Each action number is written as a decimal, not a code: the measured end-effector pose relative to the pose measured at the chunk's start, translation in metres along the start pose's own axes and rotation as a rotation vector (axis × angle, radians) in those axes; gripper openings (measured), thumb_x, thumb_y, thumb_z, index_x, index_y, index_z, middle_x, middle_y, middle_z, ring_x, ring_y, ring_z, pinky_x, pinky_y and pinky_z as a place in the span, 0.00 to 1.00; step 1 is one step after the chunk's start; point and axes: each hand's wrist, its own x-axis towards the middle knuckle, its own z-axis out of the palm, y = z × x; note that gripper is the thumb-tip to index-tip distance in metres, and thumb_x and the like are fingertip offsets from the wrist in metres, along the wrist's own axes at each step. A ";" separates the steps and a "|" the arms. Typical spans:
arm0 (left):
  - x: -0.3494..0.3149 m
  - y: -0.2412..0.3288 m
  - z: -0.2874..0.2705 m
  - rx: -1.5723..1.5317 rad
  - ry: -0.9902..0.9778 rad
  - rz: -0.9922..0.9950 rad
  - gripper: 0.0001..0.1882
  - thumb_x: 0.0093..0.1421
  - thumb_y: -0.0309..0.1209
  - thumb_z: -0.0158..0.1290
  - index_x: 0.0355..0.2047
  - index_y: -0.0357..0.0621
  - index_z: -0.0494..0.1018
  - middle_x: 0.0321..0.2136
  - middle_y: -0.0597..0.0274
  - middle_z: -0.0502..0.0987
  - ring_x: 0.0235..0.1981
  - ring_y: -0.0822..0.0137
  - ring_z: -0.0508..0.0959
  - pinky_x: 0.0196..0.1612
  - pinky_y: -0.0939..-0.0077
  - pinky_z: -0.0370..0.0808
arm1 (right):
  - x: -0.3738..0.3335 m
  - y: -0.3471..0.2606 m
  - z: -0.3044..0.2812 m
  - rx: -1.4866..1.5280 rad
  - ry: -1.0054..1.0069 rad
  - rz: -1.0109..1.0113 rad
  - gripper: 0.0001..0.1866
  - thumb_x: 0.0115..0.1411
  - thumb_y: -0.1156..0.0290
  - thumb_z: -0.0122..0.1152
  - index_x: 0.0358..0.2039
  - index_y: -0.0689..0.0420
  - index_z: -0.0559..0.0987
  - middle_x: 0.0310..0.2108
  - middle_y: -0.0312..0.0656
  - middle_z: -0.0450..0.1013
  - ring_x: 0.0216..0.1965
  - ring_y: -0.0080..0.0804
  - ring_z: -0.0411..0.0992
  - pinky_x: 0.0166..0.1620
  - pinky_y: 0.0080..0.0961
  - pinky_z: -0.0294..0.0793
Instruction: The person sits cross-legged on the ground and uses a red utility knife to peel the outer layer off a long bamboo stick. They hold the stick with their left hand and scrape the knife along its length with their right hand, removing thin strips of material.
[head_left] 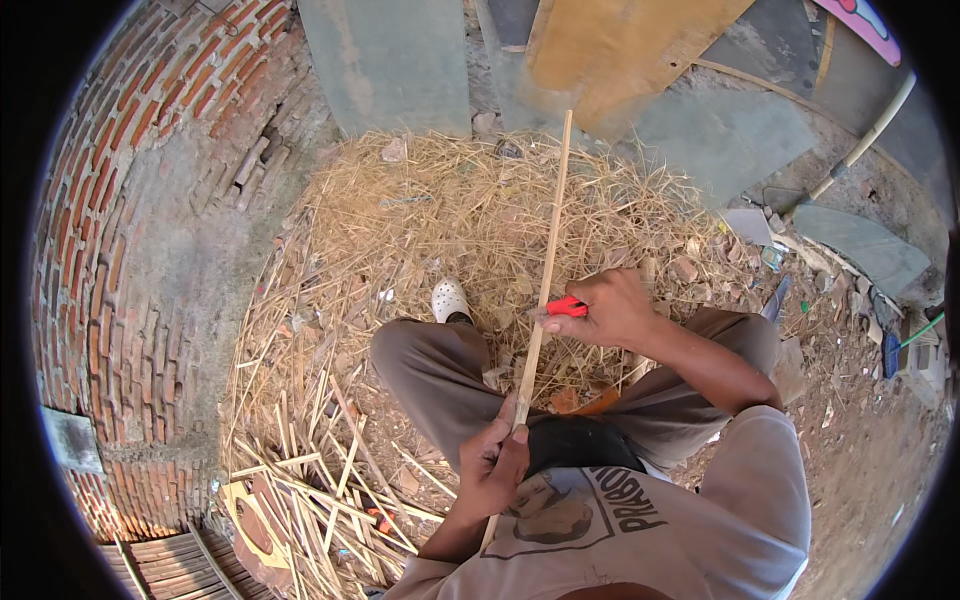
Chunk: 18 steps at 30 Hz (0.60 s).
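A long, pale bamboo strip (555, 225) slants up and away from my lap. Its lower part is gripped in my left hand (494, 466), fingers wrapped round it, and its near end comes out below that hand against my shirt. My right hand (612, 308) is closed on a red-handled knife (567, 306). The knife's short blade meets the strip about halfway along; my right thumb lies close to the strip there. Under the strip, a black pad (580, 446) covers part of my lap.
Loose cut strips (320, 480) lie in a heap at the left. Straw-like shavings (480, 210) cover the ground ahead. A brick wall (130, 260) rises at the left, and grey sheets (390, 70) lean at the back. Rubble (850, 310) lies at the right.
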 end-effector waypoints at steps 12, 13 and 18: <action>-0.045 0.011 0.008 0.236 -0.320 0.074 0.24 0.67 0.21 0.43 0.63 0.34 0.59 0.15 0.78 0.59 0.16 0.85 0.57 0.21 0.89 0.54 | 0.045 0.223 -0.047 0.157 0.393 0.918 0.48 0.56 0.24 0.34 0.15 0.63 0.75 0.17 0.53 0.71 0.26 0.45 0.71 0.33 0.43 0.69; -0.042 0.008 0.003 0.190 -0.274 0.011 0.26 0.67 0.22 0.43 0.65 0.35 0.55 0.19 0.76 0.62 0.20 0.85 0.59 0.24 0.90 0.57 | 0.044 0.226 -0.045 0.183 0.438 0.921 0.48 0.56 0.24 0.33 0.13 0.63 0.74 0.16 0.52 0.69 0.23 0.43 0.70 0.32 0.42 0.68; -0.010 -0.006 -0.019 -0.129 0.032 0.024 0.26 0.68 0.23 0.42 0.66 0.38 0.55 0.12 0.73 0.61 0.12 0.82 0.57 0.19 0.85 0.57 | 0.032 0.095 -0.010 0.157 0.098 0.529 0.43 0.58 0.28 0.40 0.11 0.60 0.69 0.10 0.42 0.63 0.16 0.37 0.65 0.23 0.40 0.64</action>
